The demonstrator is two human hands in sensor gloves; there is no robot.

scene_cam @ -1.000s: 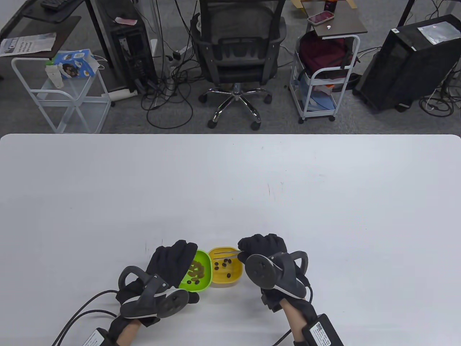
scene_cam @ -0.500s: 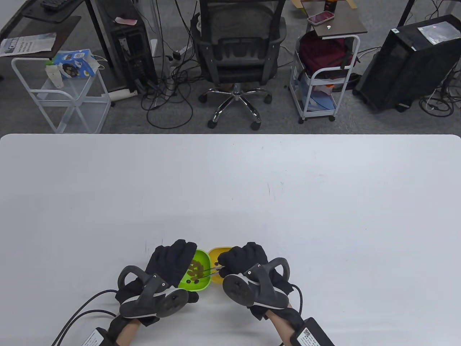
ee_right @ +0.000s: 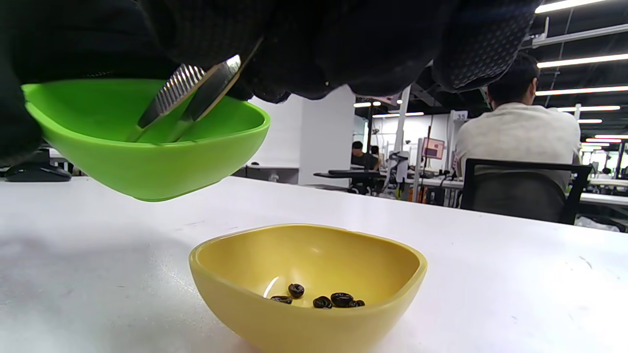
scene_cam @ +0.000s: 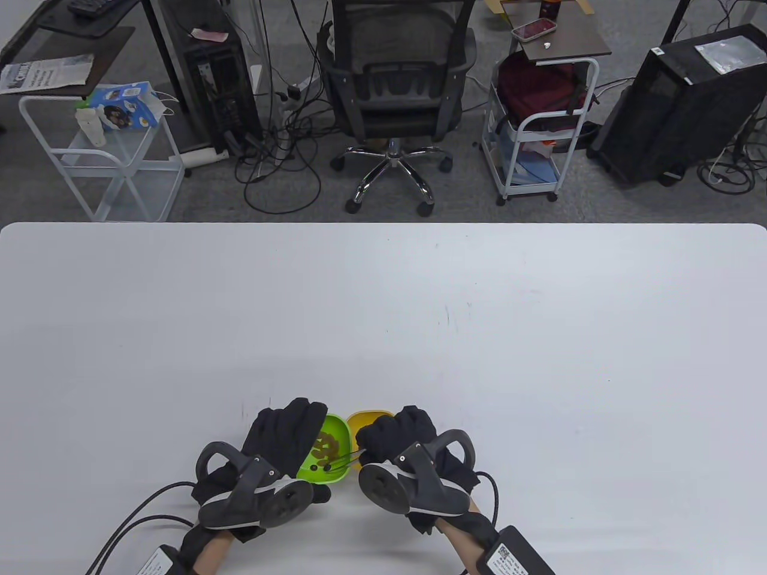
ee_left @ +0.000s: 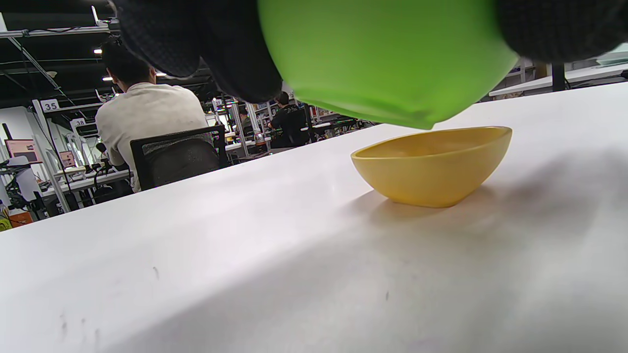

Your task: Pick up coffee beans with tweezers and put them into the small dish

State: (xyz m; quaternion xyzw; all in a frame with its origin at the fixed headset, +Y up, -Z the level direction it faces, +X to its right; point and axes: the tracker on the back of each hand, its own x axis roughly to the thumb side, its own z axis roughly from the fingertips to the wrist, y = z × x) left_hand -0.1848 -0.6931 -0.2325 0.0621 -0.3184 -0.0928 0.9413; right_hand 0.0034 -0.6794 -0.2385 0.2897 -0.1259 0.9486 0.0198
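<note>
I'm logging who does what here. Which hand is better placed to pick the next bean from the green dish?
The right hand. It holds the tweezers, whose tips already reach into the green dish. The left hand is busy holding that dish tilted off the table, beside the yellow dish.

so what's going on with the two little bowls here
A person in sensor gloves is moving coffee beans between dishes. The left hand holds the green dish lifted off the table, and the right hand holds tweezers with tips reaching down into it. The yellow dish sits on the table with a few beans inside.
</note>
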